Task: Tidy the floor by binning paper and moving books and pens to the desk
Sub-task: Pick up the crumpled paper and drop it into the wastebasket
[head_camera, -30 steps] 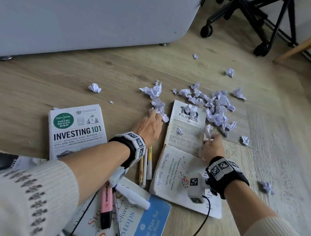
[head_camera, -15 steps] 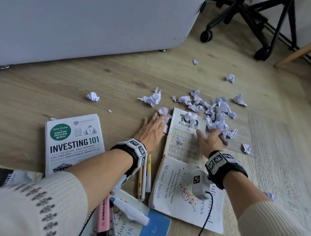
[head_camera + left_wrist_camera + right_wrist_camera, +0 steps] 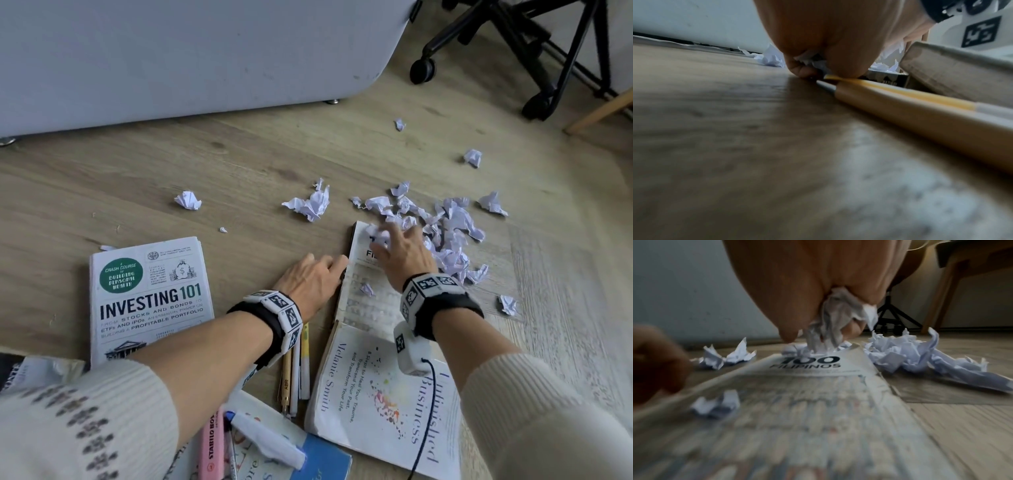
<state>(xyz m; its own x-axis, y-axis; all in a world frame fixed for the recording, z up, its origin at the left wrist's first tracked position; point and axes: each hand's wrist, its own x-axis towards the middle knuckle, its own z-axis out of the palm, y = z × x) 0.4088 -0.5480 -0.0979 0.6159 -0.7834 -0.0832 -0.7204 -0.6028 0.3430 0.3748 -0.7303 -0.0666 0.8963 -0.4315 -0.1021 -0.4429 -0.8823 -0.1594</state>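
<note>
Head view: paper wads (image 3: 378, 236) half-hidden w/in both hands, fingers blurred.

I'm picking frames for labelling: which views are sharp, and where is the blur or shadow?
Head view: mostly sharp, the INVESTING 101 book is readable, only the right hand is motion-smeared. Left wrist view: dim, floor and near pen soft, left hand shadowed. Right wrist view: the near page of the 100 Filipinos book is heavily blurred, its title still legible; crumpled paper in the fingers fairly clear.
</note>
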